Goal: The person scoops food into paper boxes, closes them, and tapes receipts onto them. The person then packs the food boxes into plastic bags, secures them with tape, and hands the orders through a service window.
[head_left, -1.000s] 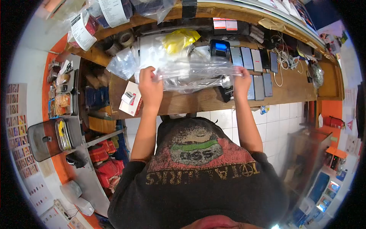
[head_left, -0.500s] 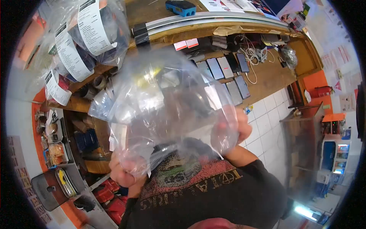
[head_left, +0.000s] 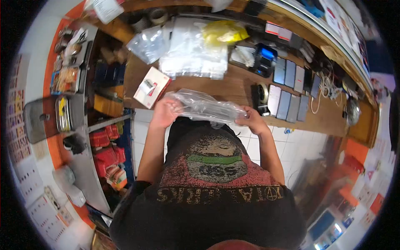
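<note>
A clear plastic bag (head_left: 206, 109) is stretched between my two hands, low at the front edge of the wooden desk. My left hand (head_left: 165, 111) is closed on the bag's left end. At the other end, my right hand (head_left: 252, 120) pinches the plastic between thumb and fingers. The bag looks flattened and crumpled, and I see nothing inside it. Just beyond my left hand lies a white box with red parts (head_left: 146, 92). Behind the bag is a pile of clear plastic bags (head_left: 191, 68).
A yellow plastic bag (head_left: 227, 33) lies on the pile's far side. Right of it stand a small black printer (head_left: 266, 60) and a tape roll (head_left: 263, 93). Several phones (head_left: 284, 106) lie in rows near white cables (head_left: 327, 89). Shelving with red packets (head_left: 109, 156) stands at left.
The bag, opened wide and raised near the camera before, is now lowered and flattened between my hands. The view has shifted, showing more of the desk.
</note>
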A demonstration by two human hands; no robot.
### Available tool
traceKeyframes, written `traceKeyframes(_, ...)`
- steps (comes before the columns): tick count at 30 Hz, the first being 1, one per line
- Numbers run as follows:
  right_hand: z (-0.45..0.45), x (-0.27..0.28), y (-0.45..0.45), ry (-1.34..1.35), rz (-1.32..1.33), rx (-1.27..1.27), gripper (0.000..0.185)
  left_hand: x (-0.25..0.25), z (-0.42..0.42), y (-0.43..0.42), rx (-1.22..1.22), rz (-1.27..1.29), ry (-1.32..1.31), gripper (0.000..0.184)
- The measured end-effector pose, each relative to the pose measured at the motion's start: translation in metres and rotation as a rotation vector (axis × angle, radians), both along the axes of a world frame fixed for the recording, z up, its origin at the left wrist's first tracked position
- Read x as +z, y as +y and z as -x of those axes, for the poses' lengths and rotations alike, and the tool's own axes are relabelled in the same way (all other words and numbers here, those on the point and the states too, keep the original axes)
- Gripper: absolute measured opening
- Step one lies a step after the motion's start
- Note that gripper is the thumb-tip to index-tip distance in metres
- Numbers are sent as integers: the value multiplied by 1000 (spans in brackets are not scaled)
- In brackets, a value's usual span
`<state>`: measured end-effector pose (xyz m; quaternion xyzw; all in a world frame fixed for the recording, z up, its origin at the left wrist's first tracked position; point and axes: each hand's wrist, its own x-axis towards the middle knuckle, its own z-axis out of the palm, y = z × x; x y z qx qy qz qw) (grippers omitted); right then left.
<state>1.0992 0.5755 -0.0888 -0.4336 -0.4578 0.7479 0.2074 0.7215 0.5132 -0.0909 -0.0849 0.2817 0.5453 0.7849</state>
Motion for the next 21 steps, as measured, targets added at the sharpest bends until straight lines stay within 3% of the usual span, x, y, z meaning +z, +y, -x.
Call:
traceKeyframes(1,1,-6,14,-304,3,126,33,18,-16,0,32,5,7,5)
traceKeyframes(3,20,-33,28,-112,194,-335,20,52,-41,-3,-171,-161,1215,3)
traceKeyframes(4,34,-18,41,136,310,-457,18,39,-34,-12,-151,-141,1219,3)
traceKeyframes(5,46,1,49,247,506,-607,18,13,-27,-23,-206,-219,1469,5)
traceKeyframes(6,29,-22,61,434,562,-343,20,-7,-21,-33,-267,-294,1718,11)
traceKeyframes(7,11,-46,72,615,615,-78,21,-16,-14,-41,-254,-272,1721,11)
traceKeyframes(9,39,1,82,-5,451,321,31,-25,4,-55,192,233,603,15)
traceKeyframes(11,70,-2,97,-90,315,486,32,-18,12,-67,211,260,641,13)
traceKeyframes(13,106,-29,119,-360,-169,456,29,-25,19,-84,92,218,779,12)
traceKeyframes(15,190,7,120,-388,-770,394,34,-37,21,-92,100,229,755,13)
traceKeyframes(17,266,24,107,-182,-1033,540,39,-44,22,-94,9,281,870,19)
traceKeyframes(19,326,-8,97,-85,-1129,744,46,-44,24,-96,40,234,840,18)
traceKeyframes(21,361,-22,84,-298,-1298,941,47,-37,29,-93,15,217,866,16)
